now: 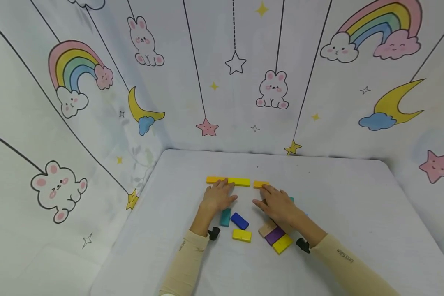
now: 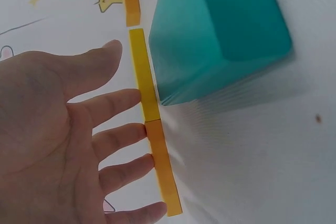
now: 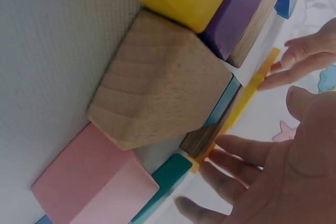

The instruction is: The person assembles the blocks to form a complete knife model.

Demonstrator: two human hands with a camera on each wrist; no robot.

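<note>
An orange block and a yellow block lie end to end in a line towards the back of the table. My left hand rests against them; in the left wrist view its fingers are fairly straight, with fingertips touching the near side of both. A second orange block lies right of the yellow one, with a small gap between. My right hand touches that block with extended fingertips, and its palm hangs over other blocks. Neither hand is curled round a block.
Before my left hand lie a teal block, a blue block and another yellow block. Under my right forearm are plain wooden, purple, yellow and pink blocks. A patterned curtain backs the white table.
</note>
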